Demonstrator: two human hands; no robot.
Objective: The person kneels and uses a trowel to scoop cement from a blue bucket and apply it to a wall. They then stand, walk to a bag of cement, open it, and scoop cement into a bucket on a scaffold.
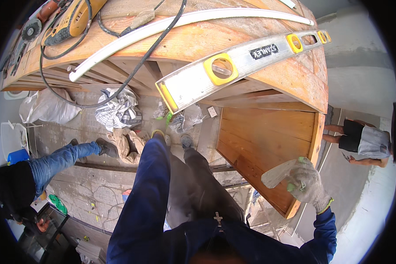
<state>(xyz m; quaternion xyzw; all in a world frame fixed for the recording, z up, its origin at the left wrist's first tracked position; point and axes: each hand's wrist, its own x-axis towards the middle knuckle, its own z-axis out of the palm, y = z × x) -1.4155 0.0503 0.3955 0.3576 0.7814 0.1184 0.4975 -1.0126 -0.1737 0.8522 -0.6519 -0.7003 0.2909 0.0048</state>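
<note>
My right hand [302, 182], in a grey work glove, is closed round a trowel [278, 174] with a pale, smeared blade. It is over the right side, beside a varnished wooden panel [259, 136]. My left arm hangs straight down in a blue sleeve [141, 189]. At its end a yellow glove cuff [157, 132] shows, while the fingers are hidden. Ahead of me a long silver spirit level [246, 57] with yellow vial frames lies across the front edge of a wooden worktop [207, 37].
A white curved strip [180, 23], a black cord [138, 70] and a yellow power tool [77, 20] lie on the worktop. Sacks [119, 108] and crumpled brown paper [128, 145] litter the floor. One person [53, 167] stands at left, another [365, 138] at far right.
</note>
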